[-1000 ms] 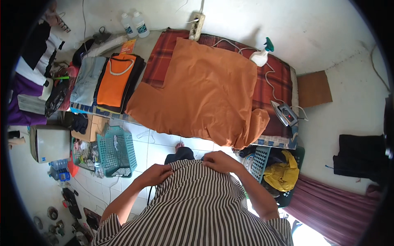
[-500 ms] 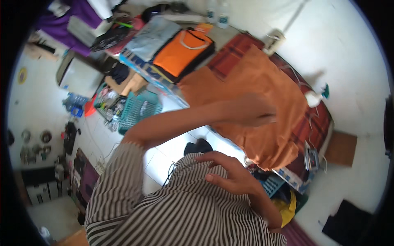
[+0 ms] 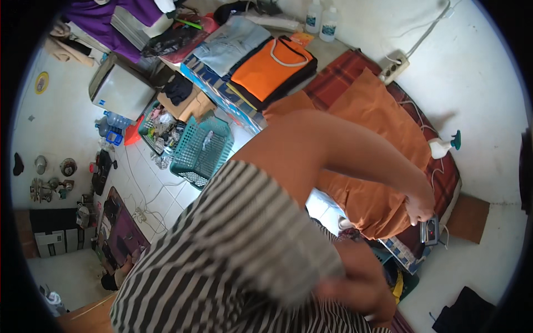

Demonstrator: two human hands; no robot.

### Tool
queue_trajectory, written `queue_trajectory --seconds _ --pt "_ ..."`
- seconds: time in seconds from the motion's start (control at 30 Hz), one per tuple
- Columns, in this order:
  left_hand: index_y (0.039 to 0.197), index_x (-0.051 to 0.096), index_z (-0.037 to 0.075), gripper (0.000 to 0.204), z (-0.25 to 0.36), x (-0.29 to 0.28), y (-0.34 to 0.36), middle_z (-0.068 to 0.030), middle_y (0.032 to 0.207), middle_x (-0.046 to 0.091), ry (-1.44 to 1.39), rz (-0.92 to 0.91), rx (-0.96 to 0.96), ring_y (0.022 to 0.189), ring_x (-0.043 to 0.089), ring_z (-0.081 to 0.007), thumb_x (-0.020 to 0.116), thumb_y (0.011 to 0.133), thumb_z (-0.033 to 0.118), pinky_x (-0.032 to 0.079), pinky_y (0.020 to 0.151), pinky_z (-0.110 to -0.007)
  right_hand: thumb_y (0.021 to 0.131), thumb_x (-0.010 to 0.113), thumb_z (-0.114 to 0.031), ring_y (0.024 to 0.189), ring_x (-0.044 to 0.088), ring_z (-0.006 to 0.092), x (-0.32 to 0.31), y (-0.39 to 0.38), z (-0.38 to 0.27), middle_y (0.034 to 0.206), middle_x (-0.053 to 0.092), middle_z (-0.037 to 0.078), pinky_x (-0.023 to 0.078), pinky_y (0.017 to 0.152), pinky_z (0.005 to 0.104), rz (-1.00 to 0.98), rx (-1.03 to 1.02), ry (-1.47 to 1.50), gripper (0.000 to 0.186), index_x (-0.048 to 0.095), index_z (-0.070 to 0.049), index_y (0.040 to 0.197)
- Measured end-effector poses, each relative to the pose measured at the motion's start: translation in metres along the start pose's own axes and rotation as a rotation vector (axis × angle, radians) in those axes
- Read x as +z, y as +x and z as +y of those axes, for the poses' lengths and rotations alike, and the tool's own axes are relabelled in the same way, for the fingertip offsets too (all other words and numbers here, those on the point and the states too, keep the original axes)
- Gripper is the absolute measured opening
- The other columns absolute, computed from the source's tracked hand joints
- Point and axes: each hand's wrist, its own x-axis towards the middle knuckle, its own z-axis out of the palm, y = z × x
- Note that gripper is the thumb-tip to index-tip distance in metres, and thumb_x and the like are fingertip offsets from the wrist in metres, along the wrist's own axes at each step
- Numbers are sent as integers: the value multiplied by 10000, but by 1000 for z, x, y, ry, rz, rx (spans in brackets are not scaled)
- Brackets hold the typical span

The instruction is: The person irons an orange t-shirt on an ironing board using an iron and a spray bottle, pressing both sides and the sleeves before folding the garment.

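My left arm stretches across to the right over a rust-brown garment (image 3: 377, 111) spread on a red plaid cloth (image 3: 338, 77). At its far end my left hand (image 3: 420, 206) is closed, fingers curled at the top of a clothes iron (image 3: 430, 232). That iron stands near the right edge of the plaid cloth, and the hand hides part of it. Low in the picture, close to my striped clothing, is my right hand (image 3: 361, 283). Motion smears its fingers, and nothing shows in it.
A white spray bottle (image 3: 440, 147) with a green head lies behind the garment. The iron's cord runs toward a power strip (image 3: 395, 67) by the wall. Folded clothes (image 3: 272, 69) are stacked at the back. Green baskets (image 3: 202, 150) stand on the floor, left. A cardboard piece (image 3: 468, 218) leans at right.
My left hand has moved right, from above the garment to the iron. My right hand has dropped lower and to the right. The whole view has shifted slightly.
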Motion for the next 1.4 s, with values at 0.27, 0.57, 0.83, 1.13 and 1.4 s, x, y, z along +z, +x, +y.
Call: queue_trajectory --seconds 0.27,0.57,0.83,1.13,1.4 --pt "1099 802 94 348 14 22 62 -159 1081 804 46 -39 130 1041 755 -382 662 1030 405 595 883 -522 1116 620 -229 987 736 180 -11 -31 21 1111 761 86 567 908 322 -23 -207 -41 303 677 20 1280" --pt "1105 798 103 342 45 36 94 -165 1075 800 51 -80 151 1034 755 -393 673 1018 409 601 891 -521 1114 599 -192 1042 746 200 -9 -51 34 1150 777 105 568 952 330 37 -290 -38 306 689 23 1311" --pt "1112 795 111 338 45 48 86 -170 1070 797 61 -84 131 1028 755 -402 683 1008 413 606 898 -520 1111 580 -159 1091 755 218 -12 -56 40 1184 791 123 569 992 338 28 -296 -38 317 700 26 1338" --pt "1026 772 102 283 66 98 45 -152 1000 779 -222 196 69 1001 762 -399 680 1000 369 613 865 -531 1108 558 -122 1146 766 239 -29 -73 77 1223 807 142 570 1037 346 205 -189 -72 338 713 30 1368" --pt "1134 756 -19 279 42 255 -259 -206 1093 770 -782 835 -1068 986 740 -332 763 981 213 568 881 -424 1048 625 -207 965 779 206 -95 -223 341 1057 810 127 600 880 344 1458 391 -276 318 741 22 1236"
